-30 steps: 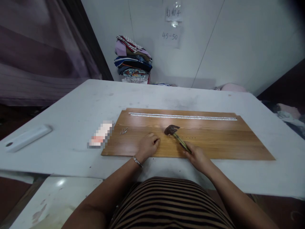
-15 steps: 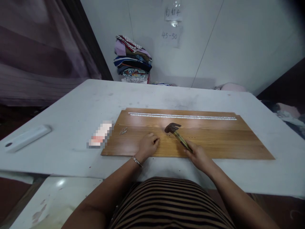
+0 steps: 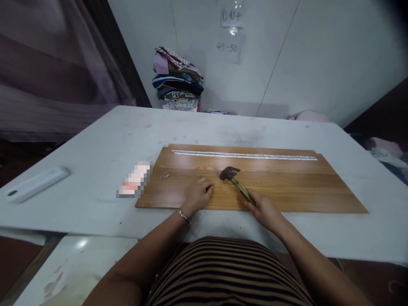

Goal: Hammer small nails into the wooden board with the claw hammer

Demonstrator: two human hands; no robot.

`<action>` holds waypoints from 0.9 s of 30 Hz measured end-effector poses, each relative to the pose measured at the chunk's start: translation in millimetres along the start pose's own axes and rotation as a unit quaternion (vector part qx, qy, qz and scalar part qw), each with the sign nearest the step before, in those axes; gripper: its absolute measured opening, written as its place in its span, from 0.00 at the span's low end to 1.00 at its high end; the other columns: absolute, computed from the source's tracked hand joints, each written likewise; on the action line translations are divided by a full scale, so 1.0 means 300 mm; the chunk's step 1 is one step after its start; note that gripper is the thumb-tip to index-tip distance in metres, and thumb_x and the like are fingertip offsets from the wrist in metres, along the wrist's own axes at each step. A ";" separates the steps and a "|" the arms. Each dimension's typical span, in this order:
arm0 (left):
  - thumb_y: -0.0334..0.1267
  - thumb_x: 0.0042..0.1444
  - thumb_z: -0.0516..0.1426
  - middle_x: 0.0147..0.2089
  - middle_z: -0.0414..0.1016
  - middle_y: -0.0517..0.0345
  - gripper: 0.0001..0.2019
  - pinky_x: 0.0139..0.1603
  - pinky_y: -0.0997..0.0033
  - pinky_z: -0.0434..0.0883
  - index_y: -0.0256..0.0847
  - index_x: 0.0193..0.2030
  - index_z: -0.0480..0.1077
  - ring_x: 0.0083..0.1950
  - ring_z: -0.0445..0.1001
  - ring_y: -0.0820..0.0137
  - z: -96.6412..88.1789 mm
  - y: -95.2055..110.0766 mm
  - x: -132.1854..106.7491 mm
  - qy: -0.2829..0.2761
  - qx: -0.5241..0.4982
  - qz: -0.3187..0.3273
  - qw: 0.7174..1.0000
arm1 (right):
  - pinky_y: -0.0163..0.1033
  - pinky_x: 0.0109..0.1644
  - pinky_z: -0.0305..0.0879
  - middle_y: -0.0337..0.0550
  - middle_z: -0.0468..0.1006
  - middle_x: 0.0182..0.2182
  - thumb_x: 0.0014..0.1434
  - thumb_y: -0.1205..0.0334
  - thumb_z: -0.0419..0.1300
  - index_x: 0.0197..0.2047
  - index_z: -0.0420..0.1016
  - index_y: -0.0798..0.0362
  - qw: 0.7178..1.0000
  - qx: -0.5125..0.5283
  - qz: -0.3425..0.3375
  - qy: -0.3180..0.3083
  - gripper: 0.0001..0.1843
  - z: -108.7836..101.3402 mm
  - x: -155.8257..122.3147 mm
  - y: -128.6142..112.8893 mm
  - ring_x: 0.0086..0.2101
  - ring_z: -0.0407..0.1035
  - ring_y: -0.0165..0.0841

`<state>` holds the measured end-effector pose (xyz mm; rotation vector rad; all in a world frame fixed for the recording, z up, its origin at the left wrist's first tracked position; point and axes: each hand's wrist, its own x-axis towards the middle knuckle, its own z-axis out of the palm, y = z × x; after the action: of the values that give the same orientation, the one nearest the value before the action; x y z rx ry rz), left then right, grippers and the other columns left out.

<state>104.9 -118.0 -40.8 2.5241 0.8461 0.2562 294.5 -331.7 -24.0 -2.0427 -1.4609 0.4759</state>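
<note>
A wooden board (image 3: 293, 187) lies flat before me. My right hand (image 3: 263, 208) is closed round the handle of a claw hammer (image 3: 244, 190), whose dark head is low over the middle of the board. Under and to the right of the head runs a row of small dark dots (image 3: 255, 183); whether a nail stands beneath the head is hidden. My left hand (image 3: 198, 193) rests on the board left of the hammer, its fingers curled in, with nothing visible in them. Several loose nails (image 3: 165, 174) lie near the board's left end.
Two white marked strips (image 3: 242, 156) run along the board's far side. On the white table (image 3: 105, 148) are a pixelated object (image 3: 135, 178) and a white elongated object (image 3: 38, 185). Folded cloths (image 3: 178, 80) are stacked by the wall behind.
The hammer head has dropped slightly toward the board, and my right hand has shifted a little with it. My left hand has stayed in place.
</note>
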 end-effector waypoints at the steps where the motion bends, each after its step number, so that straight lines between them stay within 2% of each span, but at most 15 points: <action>1: 0.36 0.66 0.54 0.42 0.79 0.53 0.12 0.45 0.68 0.66 0.43 0.41 0.81 0.46 0.75 0.66 0.000 0.000 0.000 0.000 0.000 0.001 1.000 | 0.45 0.38 0.76 0.41 0.86 0.39 0.64 0.60 0.57 0.55 0.74 0.40 1.000 -0.003 -0.001 -0.004 0.17 -0.002 0.001 -0.001 0.37 0.82 0.47; 4: 0.37 0.66 0.54 0.41 0.79 0.53 0.12 0.44 0.68 0.66 0.42 0.41 0.80 0.45 0.75 0.66 0.001 -0.001 0.000 0.000 0.001 0.004 1.000 | 0.46 0.38 0.76 0.42 0.86 0.39 0.64 0.59 0.57 0.54 0.74 0.41 1.000 -0.005 0.007 -0.021 0.16 -0.006 0.001 -0.006 0.37 0.82 0.47; 8: 0.37 0.66 0.54 0.42 0.79 0.53 0.12 0.44 0.68 0.66 0.42 0.41 0.80 0.46 0.75 0.66 0.003 -0.002 0.001 0.000 0.005 0.001 1.000 | 0.49 0.42 0.77 0.44 0.86 0.42 0.64 0.60 0.56 0.55 0.75 0.42 1.000 0.014 0.013 -0.011 0.17 -0.009 0.001 -0.016 0.41 0.82 0.49; 15: 0.37 0.65 0.54 0.43 0.79 0.54 0.12 0.45 0.68 0.67 0.43 0.42 0.80 0.47 0.75 0.66 0.007 -0.008 0.002 -0.001 -0.002 0.001 1.000 | 0.51 0.47 0.77 0.45 0.86 0.49 0.64 0.59 0.56 0.62 0.72 0.40 0.999 0.035 0.004 0.005 0.23 -0.019 0.006 -0.015 0.45 0.81 0.50; 27: 0.38 0.66 0.53 0.43 0.79 0.54 0.12 0.45 0.67 0.66 0.43 0.41 0.80 0.46 0.75 0.66 0.003 -0.003 0.001 -0.002 -0.006 0.001 1.000 | 0.47 0.42 0.77 0.43 0.86 0.42 0.64 0.60 0.56 0.58 0.73 0.41 1.000 0.004 0.008 -0.016 0.19 -0.002 -0.001 0.001 0.41 0.82 0.47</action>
<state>105.0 -117.5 -42.1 2.5140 0.8372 0.2564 295.0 -332.3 -23.6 -2.0511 -1.4596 0.5221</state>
